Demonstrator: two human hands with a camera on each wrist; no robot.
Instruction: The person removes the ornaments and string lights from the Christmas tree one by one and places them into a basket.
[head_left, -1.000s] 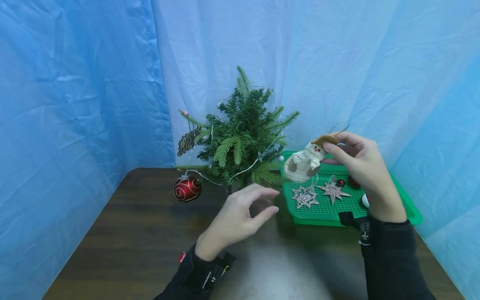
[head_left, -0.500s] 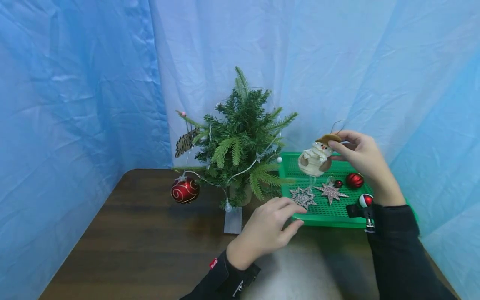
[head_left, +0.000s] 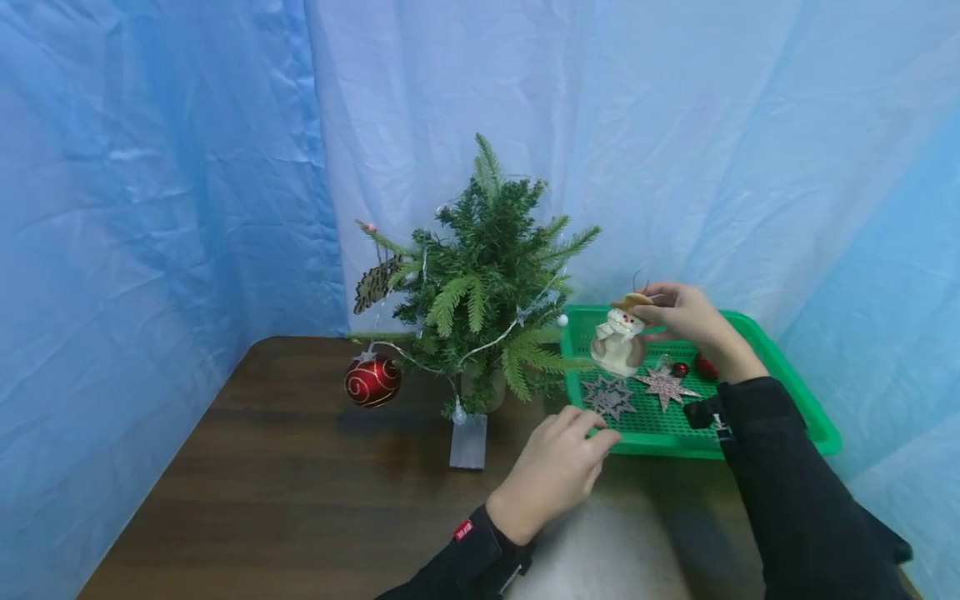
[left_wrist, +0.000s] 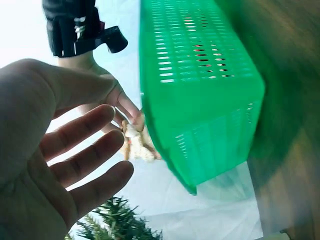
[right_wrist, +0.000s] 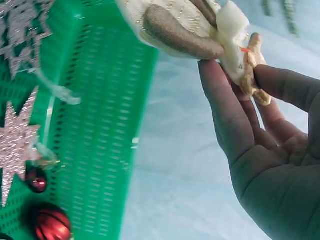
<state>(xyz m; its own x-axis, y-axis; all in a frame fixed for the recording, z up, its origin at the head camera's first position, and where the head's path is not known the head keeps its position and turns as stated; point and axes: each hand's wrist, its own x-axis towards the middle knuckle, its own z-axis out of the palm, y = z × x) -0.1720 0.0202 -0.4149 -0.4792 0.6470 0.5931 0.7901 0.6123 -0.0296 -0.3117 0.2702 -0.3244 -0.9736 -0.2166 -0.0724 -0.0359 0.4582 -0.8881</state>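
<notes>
My right hand pinches a snowman ornament by its tan hat, with a thin cord loop above. The cream snowman has brown mittens and hangs over the left part of a green basket. In the right wrist view the thumb presses one side of the hat, fingers on the other. My left hand hovers by the basket's front left corner, fingers loosely bent. In the left wrist view that hand holds nothing. A small Christmas tree stands left of the basket.
In the basket lie a silver snowflake, a glittery pink star, a small red bauble and a larger one. A swirled red bauble and a wooden snowflake hang at the tree's left. A wire of lights crosses it.
My left hand has moved right and nearer me, to the basket's front. The right hand has gone left and the snowman has sunk lower, now hanging more upright.
</notes>
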